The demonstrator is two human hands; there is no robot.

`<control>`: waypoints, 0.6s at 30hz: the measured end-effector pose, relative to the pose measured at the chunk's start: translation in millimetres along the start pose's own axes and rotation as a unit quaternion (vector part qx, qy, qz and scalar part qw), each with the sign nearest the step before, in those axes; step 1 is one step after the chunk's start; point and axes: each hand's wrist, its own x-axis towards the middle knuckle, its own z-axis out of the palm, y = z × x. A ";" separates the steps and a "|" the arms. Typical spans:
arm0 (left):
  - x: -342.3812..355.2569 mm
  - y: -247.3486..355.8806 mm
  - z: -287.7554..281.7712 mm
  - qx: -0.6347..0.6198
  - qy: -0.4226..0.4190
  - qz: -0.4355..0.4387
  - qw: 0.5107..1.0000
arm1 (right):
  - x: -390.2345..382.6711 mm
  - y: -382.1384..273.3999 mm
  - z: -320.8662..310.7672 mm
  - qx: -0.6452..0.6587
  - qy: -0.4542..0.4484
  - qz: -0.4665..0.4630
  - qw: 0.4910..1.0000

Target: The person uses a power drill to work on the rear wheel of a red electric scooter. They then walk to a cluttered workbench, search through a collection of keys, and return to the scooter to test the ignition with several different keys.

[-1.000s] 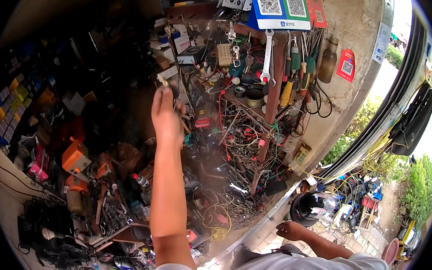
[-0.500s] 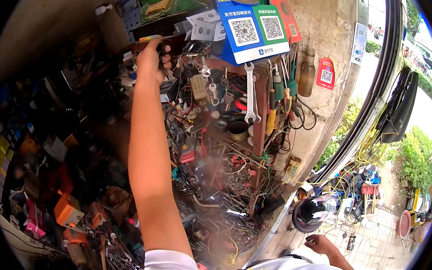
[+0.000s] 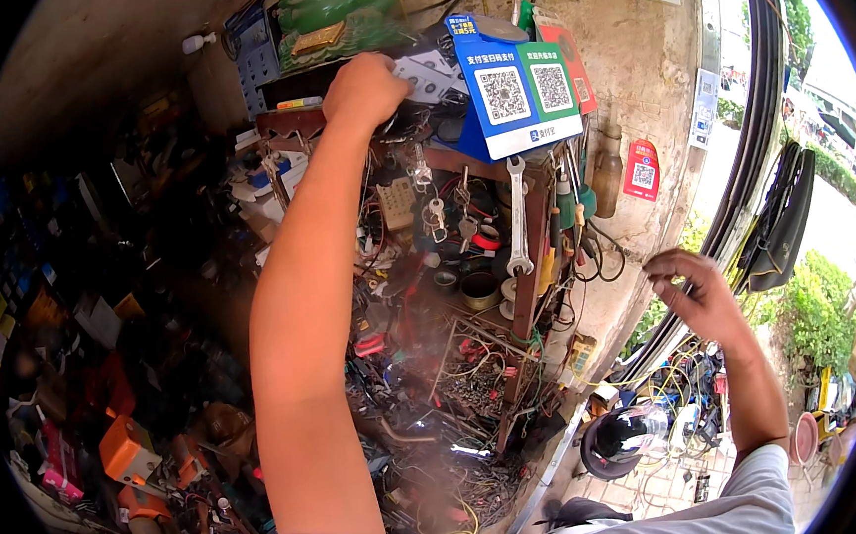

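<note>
My left hand [image 3: 366, 91] is stretched far forward over the cluttered top of a brown-red bench [image 3: 289, 124]. It is beside some white cards [image 3: 427, 77] printed with dark round shapes. The back of the hand hides most of its fingers, so whether it grips anything cannot be made out. A yellow-and-orange marker-like stick [image 3: 298, 103] lies just left of the wrist. My right hand [image 3: 696, 290] is raised at the right, near the door frame. Its fingers are bent, apart from the thumb, and nothing shows between them.
Blue and green payment-code signs [image 3: 520, 97] stand at the bench's right end. Keys [image 3: 434, 217] and a double-ended wrench [image 3: 518, 216] hang from the front edge. Loose tools and parts cover the ground below. An orange box [image 3: 129, 449] sits lower left, a dark round container [image 3: 614, 442] lower right.
My left hand has moved right from beside the marker-like stick to the white cards. My right hand has risen from low near the body to the door frame. The view has shifted slightly.
</note>
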 end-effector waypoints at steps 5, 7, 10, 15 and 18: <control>38.4 -17.5 -2.7 -0.178 0.136 0.027 0.974 | 114.8 -0.4 -56.1 -0.002 0.070 -0.031 0.997; 57.9 -15.5 -7.2 -0.203 0.192 0.045 0.959 | 177.6 4.1 -83.5 -0.010 0.124 -0.109 0.986; 74.7 12.1 -14.6 -0.141 0.250 0.053 0.957 | 275.7 6.7 -118.5 -0.075 0.163 -0.197 0.964; 113.9 31.2 -31.7 -0.092 0.359 0.098 0.924 | 357.3 -61.9 -82.6 0.040 0.038 -0.150 0.987; 134.1 52.0 -39.4 -0.114 0.375 0.099 0.915 | 439.6 -43.3 -35.2 0.074 0.047 -0.205 0.975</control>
